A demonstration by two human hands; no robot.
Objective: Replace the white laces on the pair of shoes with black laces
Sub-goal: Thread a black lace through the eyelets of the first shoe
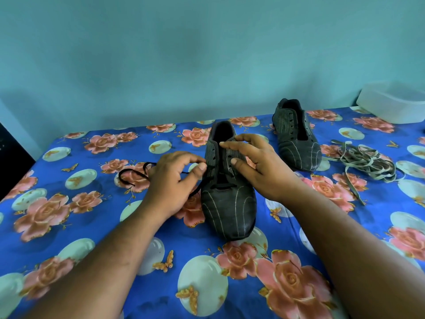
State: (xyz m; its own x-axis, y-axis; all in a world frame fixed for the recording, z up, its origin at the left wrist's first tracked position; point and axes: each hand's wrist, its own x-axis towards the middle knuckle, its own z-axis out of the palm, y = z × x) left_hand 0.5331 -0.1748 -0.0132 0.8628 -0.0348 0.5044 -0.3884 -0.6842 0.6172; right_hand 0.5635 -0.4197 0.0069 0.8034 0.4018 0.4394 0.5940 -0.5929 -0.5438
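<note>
Near shoe (227, 192) sits mid-bed, black lace (131, 174) trailing off its left side. Left hand (171, 180) pinches that lace by the eyelets; right hand (259, 166) steadies the tongue, fingers spread. I'd pull slack through evenly before the next eyelet, keeping it flat.

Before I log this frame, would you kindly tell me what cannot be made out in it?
- Head view: whether the left hand pinches the black lace; its fingertips hide the contact.
- Eyelets of the near shoe under the right hand: covered.
- White tub: cut off by the right edge, contents unseen.
- Far shoe: any lace too small to tell.
- Pile of old laces: count unclear, tangled.
</note>
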